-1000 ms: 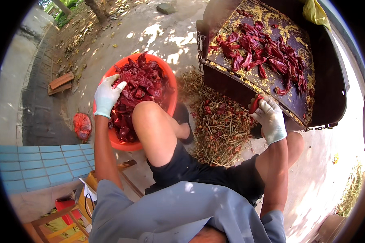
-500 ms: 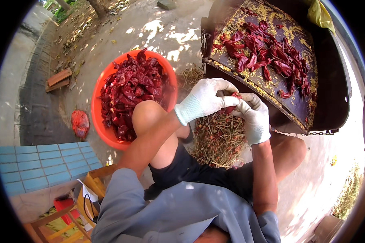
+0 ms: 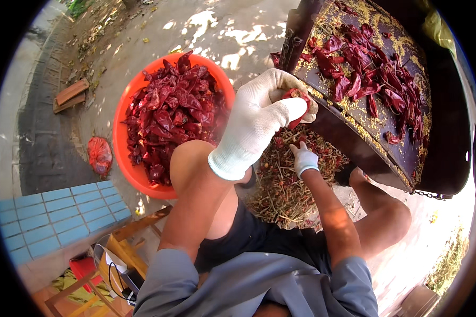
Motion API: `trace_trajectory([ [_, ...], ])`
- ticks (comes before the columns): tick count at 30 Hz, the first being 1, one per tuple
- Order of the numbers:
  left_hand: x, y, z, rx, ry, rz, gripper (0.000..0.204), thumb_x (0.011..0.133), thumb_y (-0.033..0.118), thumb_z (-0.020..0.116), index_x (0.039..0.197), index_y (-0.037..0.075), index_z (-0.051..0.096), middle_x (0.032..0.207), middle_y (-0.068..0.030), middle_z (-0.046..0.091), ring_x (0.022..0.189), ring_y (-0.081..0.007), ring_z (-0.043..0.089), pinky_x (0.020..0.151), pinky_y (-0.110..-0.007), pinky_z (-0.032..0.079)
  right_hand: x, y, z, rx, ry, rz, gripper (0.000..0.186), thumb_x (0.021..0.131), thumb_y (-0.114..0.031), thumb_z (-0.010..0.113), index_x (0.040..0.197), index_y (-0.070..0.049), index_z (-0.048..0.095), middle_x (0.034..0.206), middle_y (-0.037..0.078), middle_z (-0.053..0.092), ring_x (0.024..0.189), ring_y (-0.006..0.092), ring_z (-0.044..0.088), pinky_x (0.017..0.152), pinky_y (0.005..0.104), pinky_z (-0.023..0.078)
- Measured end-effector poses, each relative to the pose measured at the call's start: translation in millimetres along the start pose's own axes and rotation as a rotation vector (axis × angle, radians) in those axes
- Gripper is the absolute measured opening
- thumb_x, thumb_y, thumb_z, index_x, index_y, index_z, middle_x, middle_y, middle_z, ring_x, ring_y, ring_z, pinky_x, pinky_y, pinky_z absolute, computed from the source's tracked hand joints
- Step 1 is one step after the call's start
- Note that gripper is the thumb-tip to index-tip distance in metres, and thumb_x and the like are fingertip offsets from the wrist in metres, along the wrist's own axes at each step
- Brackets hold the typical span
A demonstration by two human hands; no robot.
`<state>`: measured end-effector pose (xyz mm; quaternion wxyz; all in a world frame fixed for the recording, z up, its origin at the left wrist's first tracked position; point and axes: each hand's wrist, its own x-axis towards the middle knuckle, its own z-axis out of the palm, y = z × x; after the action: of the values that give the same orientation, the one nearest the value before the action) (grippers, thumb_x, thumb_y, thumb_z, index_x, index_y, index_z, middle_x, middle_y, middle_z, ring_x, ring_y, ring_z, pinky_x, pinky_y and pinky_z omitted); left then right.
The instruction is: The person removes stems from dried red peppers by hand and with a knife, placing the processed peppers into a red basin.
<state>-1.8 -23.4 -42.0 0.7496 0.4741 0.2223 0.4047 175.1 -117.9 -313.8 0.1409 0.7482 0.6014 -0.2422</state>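
Observation:
My left hand [image 3: 264, 113], in a white knit glove, is closed around a dried red chili pepper [image 3: 298, 95], whose pale, torn-looking end shows between thumb and fingers. Lower down, my gloved right hand [image 3: 304, 158] reaches over a pile of dry chili stems and red scraps [image 3: 277, 185] on the ground between my legs. Its fingers look spread, with reddish tips near the pile. To the left stands an orange-red basin [image 3: 120, 132] heaped with dried red chilies [image 3: 172, 108].
At upper right, a dark metal tray [image 3: 349, 132] bears whole chilies [image 3: 362, 79] and scattered yellow seeds. A knotted red plastic bag [image 3: 99, 156] and bricks [image 3: 72, 95] lie left. Blue tiles [image 3: 63, 211] and a wooden chair [image 3: 121, 248] are at lower left.
My hands have separated. The left one has come up and nearer with the chili, while the right one has let go of it and dropped down to the stem pile.

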Motion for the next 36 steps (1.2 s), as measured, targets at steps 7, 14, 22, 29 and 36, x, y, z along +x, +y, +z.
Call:
trace_trajectory([
  [7,6.2,1.3,-1.4,-0.038,0.014,-0.045,0.022,0.090,0.000,0.052,0.111,-0.004,0.059,0.100,-0.0101,0.064,0.089,-0.0189,0.068,0.082,-0.037,0.060,-7.7,21.6,17.3,0.060,0.089,0.049,0.029,0.088,-0.011,0.063,0.117,-0.017,0.064,0.099,0.018,0.067,0.091,0.0374,0.069,0.076,0.0461,0.056],
  [14,2.4,2.1,8.9,0.178,0.013,-0.135,0.019,0.091,0.003,0.055,0.104,-0.001,0.067,0.088,-0.0053,0.065,0.072,-0.0084,0.062,0.058,-0.023,0.052,-53.9,34.8,-31.9,1.327,0.236,0.308,0.028,0.097,-0.026,0.065,0.109,-0.001,0.067,0.081,0.005,0.067,0.059,0.0091,0.063,0.048,0.0234,0.050],
  [22,-2.9,-26.4,23.7,0.823,-0.162,0.047,0.020,0.083,0.013,0.075,0.103,0.007,0.075,0.096,-0.0073,0.071,0.090,-0.0165,0.068,0.081,-0.029,0.053,-145.0,32.8,-140.2,1.774,0.246,-0.056,0.025,0.103,-0.024,0.056,0.112,-0.002,0.065,0.077,0.002,0.064,0.055,0.0088,0.060,0.050,0.0211,0.050],
  [29,-13.2,-44.8,31.7,0.991,-0.427,0.107,0.052,0.078,0.032,0.080,0.123,0.010,0.067,0.107,-0.0123,0.069,0.092,-0.0244,0.068,0.084,-0.034,0.054,-182.3,2.9,-174.7,1.585,0.523,-0.084,0.019,0.101,-0.017,0.057,0.106,0.001,0.060,0.077,0.005,0.063,0.056,0.0096,0.060,0.049,0.0228,0.051],
  [36,-15.6,-59.5,36.2,1.012,-0.425,0.054,0.035,0.084,0.019,0.072,0.113,0.000,0.067,0.099,-0.0150,0.069,0.085,-0.0244,0.068,0.077,-0.033,0.053,-198.8,-4.9,-159.8,1.214,0.749,-0.184,0.027,0.097,-0.007,0.057,0.123,0.000,0.062,0.092,0.009,0.070,0.074,0.0121,0.067,0.067,0.0269,0.056],
])
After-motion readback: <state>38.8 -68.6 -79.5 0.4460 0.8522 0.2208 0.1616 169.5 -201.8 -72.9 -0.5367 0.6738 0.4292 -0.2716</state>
